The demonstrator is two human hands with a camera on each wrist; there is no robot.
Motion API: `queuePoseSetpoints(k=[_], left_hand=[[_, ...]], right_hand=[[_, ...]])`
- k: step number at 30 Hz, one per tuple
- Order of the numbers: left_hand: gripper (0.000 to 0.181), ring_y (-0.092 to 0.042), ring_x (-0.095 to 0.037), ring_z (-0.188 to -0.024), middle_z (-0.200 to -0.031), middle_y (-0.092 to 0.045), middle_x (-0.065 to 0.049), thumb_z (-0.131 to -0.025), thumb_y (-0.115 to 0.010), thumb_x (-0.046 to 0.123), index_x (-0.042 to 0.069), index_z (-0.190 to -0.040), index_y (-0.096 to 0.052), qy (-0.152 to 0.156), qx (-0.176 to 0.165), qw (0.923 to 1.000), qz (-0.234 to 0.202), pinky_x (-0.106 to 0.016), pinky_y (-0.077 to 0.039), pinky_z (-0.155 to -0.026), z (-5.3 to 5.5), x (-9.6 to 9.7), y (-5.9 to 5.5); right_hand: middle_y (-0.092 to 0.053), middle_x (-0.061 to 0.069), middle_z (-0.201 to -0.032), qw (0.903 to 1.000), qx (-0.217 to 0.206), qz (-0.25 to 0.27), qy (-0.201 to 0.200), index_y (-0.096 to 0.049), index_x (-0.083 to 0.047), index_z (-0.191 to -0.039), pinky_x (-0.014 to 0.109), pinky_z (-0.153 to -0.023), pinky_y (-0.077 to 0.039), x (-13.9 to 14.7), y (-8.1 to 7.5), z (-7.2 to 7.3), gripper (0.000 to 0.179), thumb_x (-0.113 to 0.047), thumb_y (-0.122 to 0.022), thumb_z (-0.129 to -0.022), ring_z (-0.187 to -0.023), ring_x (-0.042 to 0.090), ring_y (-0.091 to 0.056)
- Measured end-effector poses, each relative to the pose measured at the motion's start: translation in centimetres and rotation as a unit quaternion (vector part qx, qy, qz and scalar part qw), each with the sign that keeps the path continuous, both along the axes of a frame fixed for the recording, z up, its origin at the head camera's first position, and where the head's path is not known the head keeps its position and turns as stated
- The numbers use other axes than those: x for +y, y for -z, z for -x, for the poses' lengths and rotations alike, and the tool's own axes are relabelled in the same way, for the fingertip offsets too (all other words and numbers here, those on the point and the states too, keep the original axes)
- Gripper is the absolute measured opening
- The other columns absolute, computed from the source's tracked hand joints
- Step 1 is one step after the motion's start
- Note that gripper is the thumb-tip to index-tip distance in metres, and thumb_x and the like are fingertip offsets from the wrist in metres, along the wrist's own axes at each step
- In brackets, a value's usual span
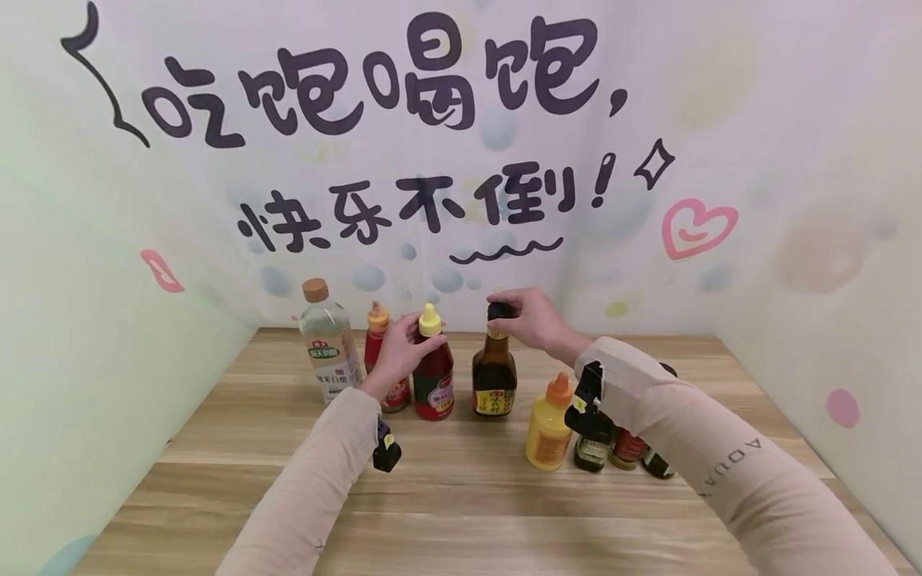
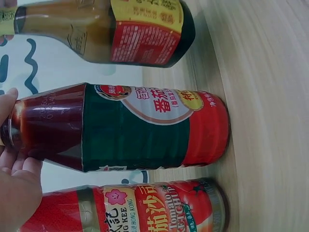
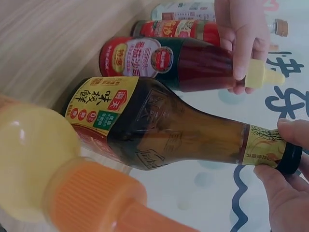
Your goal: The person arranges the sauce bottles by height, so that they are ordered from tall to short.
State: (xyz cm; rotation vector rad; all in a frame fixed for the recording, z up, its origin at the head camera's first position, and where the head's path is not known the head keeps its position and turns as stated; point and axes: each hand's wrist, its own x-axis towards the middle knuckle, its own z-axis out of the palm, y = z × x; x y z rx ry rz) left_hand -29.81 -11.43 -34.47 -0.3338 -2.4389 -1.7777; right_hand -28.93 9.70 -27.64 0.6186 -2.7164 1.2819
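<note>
My left hand point(image 1: 398, 352) grips the neck of a ketchup bottle point(image 1: 434, 388) just below its yellow nozzle cap, thumb on the near side. Upright beside it stands a brown glass soy sauce bottle point(image 1: 494, 372). Its black cap and neck are pinched between the thumb and fingers of my right hand point(image 1: 539, 322). In the left wrist view the ketchup bottle point(image 2: 140, 130) shows a green and red label, its base close on the table. From the right wrist, the soy sauce bottle point(image 3: 159, 123) has a yellow label and gold neck band.
Left of the ketchup stand a second ketchup bottle point(image 1: 377, 340) with an orange cap and a clear white vinegar bottle point(image 1: 327, 340). Front right are a yellow squeeze bottle point(image 1: 549, 432), a dark jar point(image 1: 594, 450) and more small bottles, partly behind my right sleeve. A printed cloth point(image 1: 461, 272) hangs behind.
</note>
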Motion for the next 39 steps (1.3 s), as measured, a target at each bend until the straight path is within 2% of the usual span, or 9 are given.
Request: queuePoseSetpoints(k=[12,19,26,39], left_hand=[[0.043,-0.047,-0.025,-0.114,-0.117,-0.054,-0.014,-0.081,-0.064,0.013,0.002,-0.121,-0.050,0.000,-0.004,1.0000,0.002,-0.038,-0.038,-0.093,0.0,-0.1,0.1],[0.045,-0.048,-0.024,-0.113,-0.116,-0.055,-0.014,-0.081,-0.065,0.015,0.002,-0.121,-0.049,-0.002,-0.004,1.0000,0.003,-0.038,-0.039,-0.093,0.0,-0.1,0.0],[0.043,-0.048,-0.025,-0.113,-0.115,-0.055,-0.015,-0.081,-0.064,0.015,0.002,-0.120,-0.050,-0.001,0.002,1.0000,0.003,-0.038,-0.039,-0.093,0.0,-0.1,0.0],[0.043,-0.048,-0.025,-0.113,-0.115,-0.055,-0.015,-0.082,-0.064,0.016,0.002,-0.120,-0.050,0.005,0.004,1.0000,0.001,-0.038,-0.039,-0.092,-0.2,-0.1,-0.1]], right_hand=[[-0.057,0.019,-0.112,0.9996,-0.006,-0.025,0.012,-0.055,0.003,-0.117,0.035,-0.081,-0.047,-0.5,0.5,1.4,0.042,-0.004,-0.065,-0.077,-0.093,0.026,-0.057],[-0.057,0.018,-0.113,0.9990,-0.016,-0.025,0.034,-0.055,0.001,-0.118,0.036,-0.082,-0.047,-0.9,0.6,2.0,0.042,-0.006,-0.065,-0.078,-0.094,0.026,-0.055],[-0.056,0.018,-0.114,0.9986,-0.034,-0.013,0.037,-0.055,0.001,-0.119,0.036,-0.084,-0.045,-0.9,0.7,2.1,0.042,-0.005,-0.065,-0.078,-0.097,0.027,-0.055],[-0.056,0.019,-0.114,0.9990,-0.035,-0.012,0.026,-0.055,0.002,-0.117,0.037,-0.084,-0.045,-1.5,1.2,2.2,0.042,-0.004,-0.066,-0.077,-0.099,0.028,-0.055]])
